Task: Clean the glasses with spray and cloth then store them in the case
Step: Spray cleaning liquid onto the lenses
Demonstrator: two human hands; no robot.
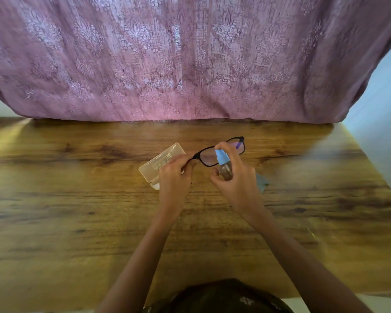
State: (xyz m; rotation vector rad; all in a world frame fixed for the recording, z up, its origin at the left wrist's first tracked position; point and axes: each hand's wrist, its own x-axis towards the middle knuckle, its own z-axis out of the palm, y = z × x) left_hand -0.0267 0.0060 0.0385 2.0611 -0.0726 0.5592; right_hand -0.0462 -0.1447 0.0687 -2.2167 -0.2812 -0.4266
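Black-framed glasses [209,156] are held up above the wooden table [77,211], lenses facing me. My left hand [174,177] pinches their left temple end. My right hand [236,179] grips a small clear spray bottle [225,171] with a blue nozzle [221,157], index finger on top of the nozzle, just in front of the lenses. A translucent glasses case [158,164] lies open on the table behind my left hand, partly hidden by it. A blue cloth [261,182] peeks out from behind my right hand.
A purple patterned curtain [190,59] hangs along the table's far edge. The table's right edge runs diagonally beside a pale wall [384,132]. My dark clothing [224,297] shows at the bottom.
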